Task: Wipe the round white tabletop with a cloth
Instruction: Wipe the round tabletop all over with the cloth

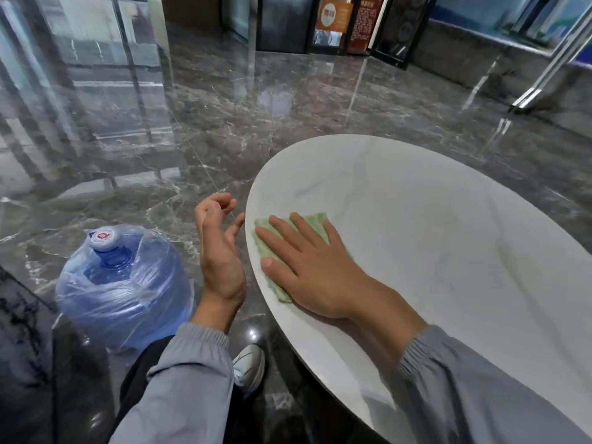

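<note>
The round white tabletop (432, 225) fills the right half of the head view. A green cloth (315, 221) lies flat at its left edge. My right hand (307, 267) presses palm-down on the cloth with fingers spread, covering most of it. My left hand (219, 248) hovers just off the table's left edge, beside the cloth, cupped with fingers apart and holding nothing.
A large blue water jug (123, 286) wrapped in clear plastic stands on the dark marble floor (208, 107) at the left, close to my left arm. My shoe (250, 366) is under the table edge. Glass walls and a sign stand at the back.
</note>
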